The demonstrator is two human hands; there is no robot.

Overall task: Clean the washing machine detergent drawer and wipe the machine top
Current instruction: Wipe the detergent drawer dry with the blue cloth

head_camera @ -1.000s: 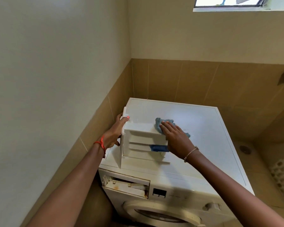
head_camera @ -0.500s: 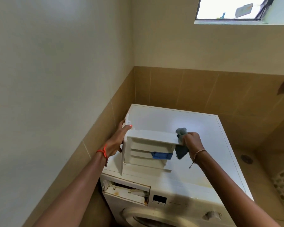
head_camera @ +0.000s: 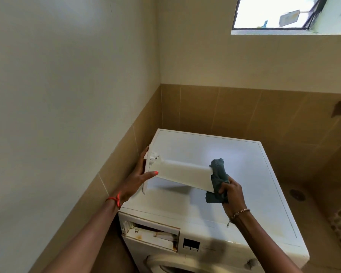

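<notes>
Drawer: detergent drawer is out of the machine, held in the air above the front-left part of the machine top; smooth outer wall faces the camera; front panel at the left end.
Handling, judged: hollow moulded plastic, so likely light and stiff; smooth and possibly damp, so could slip; thin walls, so better gripped at the ends than squeezed mid-span.
Left hand: left hand clasps the front-panel end; fingers behind the panel, thumb laid along the lower front edge; wrist bent back, forearm rising from lower left.
Right hand: right hand curled shut round the cloth, pressed against the drawer's far end; forearm comes from lower right.
Cloth: soft, bunched, blue-grey; drapes over the end wall.
Slot: empty drawer slot in the machine front, upper left, with rusty stains at its edges.
</notes>
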